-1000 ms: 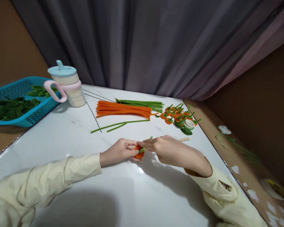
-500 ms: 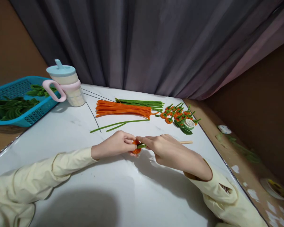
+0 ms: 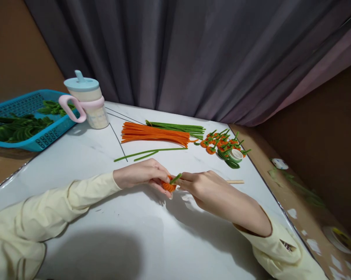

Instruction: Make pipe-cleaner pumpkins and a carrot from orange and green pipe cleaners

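My left hand (image 3: 148,174) is closed round a small orange pipe-cleaner pumpkin (image 3: 169,187), held just above the white table. From its top a green pipe-cleaner stem (image 3: 176,179) sticks up towards the right. My right hand (image 3: 206,186) has its fingers together at this stem, pinching it near its base; the fingertips are partly hidden. Beyond the hands lie a bundle of orange pipe cleaners (image 3: 155,133), a bundle of green pipe cleaners (image 3: 175,127) and a few loose green pipe cleaners (image 3: 148,151).
Several finished orange pumpkins (image 3: 211,149) with green stems are clustered at the back right, beside a white tape roll (image 3: 236,154) and green loops. A wooden stick (image 3: 235,182) lies behind my right hand. At the left stand a lidded cup (image 3: 95,112) and a blue basket (image 3: 32,144) of green pieces.
My right fingers have drawn back slightly to the right from across the pumpkin's top. The green stem now points upward instead of lying flat. My left hand keeps its hold.
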Available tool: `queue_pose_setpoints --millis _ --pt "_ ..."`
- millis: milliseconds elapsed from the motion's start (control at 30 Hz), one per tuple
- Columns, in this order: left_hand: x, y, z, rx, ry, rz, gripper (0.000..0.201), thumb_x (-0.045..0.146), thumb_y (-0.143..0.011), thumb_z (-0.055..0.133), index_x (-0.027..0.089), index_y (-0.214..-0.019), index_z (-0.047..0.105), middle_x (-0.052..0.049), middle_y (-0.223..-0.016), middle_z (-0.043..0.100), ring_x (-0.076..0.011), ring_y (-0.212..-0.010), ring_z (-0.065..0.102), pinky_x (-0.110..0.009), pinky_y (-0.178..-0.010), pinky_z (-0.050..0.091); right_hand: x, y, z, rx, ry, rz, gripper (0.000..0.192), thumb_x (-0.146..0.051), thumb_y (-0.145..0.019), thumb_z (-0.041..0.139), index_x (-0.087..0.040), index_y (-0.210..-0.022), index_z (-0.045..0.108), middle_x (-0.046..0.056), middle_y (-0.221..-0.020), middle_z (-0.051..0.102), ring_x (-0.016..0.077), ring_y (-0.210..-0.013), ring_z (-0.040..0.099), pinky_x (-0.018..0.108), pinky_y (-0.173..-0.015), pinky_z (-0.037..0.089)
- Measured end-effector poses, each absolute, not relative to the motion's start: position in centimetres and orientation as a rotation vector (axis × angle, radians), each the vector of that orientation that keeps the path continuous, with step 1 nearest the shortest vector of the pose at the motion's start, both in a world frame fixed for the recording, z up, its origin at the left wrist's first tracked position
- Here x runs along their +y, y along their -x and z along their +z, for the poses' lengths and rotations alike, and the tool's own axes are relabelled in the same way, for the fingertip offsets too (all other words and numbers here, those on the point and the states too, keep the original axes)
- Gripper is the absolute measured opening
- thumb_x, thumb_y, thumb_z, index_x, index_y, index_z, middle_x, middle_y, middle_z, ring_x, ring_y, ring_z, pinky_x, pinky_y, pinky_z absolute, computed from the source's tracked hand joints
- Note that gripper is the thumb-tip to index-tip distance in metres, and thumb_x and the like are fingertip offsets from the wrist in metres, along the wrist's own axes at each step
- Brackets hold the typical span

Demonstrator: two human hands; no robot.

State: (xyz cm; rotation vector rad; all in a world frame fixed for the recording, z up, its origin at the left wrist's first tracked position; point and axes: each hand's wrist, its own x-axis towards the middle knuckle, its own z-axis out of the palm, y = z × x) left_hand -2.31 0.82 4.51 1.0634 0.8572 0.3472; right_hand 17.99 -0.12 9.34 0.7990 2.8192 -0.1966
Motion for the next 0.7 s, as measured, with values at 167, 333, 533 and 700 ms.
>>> queue_pose_setpoints --millis 167,333,533,700 --pt "0.8 2.4 4.4 0.856 -1.074 0.331 0.018 0.021 -0.075 0.057 0.011 -0.077 0.071 -0.008 -0.077 0.073 -0.0207 -0.080 0.071 -0.027 -0.082 0.054 0.2 -18.0 9.0 2.870 -0.838 -0.396 0.036 0.001 -0.077 0.043 -0.019 -0.096 0.065 0.004 -0.086 0.065 0.0119 -0.065 0.057 0.024 -0.055 0.027" --pt "0.4 2.3 4.7 0.895 -1.143 0.370 0.019 0.020 -0.077 0.056 0.011 -0.085 0.071 -0.007 -0.079 0.073 -0.0190 -0.077 0.071 -0.026 -0.078 0.055 0.9 -17.7 8.4 2.818 -1.050 -0.575 0.028 -0.005 -0.083 0.045 -0.018 -0.091 0.068 0.005 -0.075 0.066 0.0124 -0.064 0.056 0.022 -0.057 0.029" --pt "0.2 2.2 4.8 0.928 -1.199 0.382 0.020 0.019 -0.077 0.056 0.010 -0.087 0.071 -0.008 -0.079 0.073 -0.0190 -0.077 0.071 -0.025 -0.076 0.056 1.0 -17.7 8.5 2.803 -1.100 -0.616 0.029 -0.005 -0.082 0.045 -0.020 -0.091 0.068 0.003 -0.069 0.065 0.0111 -0.060 0.052 0.022 -0.057 0.026" --pt "0.4 2.3 4.6 0.930 -1.200 0.399 0.020 0.020 -0.077 0.057 0.011 -0.088 0.071 -0.008 -0.078 0.073 -0.0187 -0.076 0.071 -0.024 -0.073 0.056 1.2 -18.1 8.9 2.801 -1.011 -0.597 0.029 -0.005 -0.081 0.043 -0.019 -0.083 0.067 0.001 -0.063 0.061 0.0100 -0.054 0.044 0.023 -0.055 0.023"
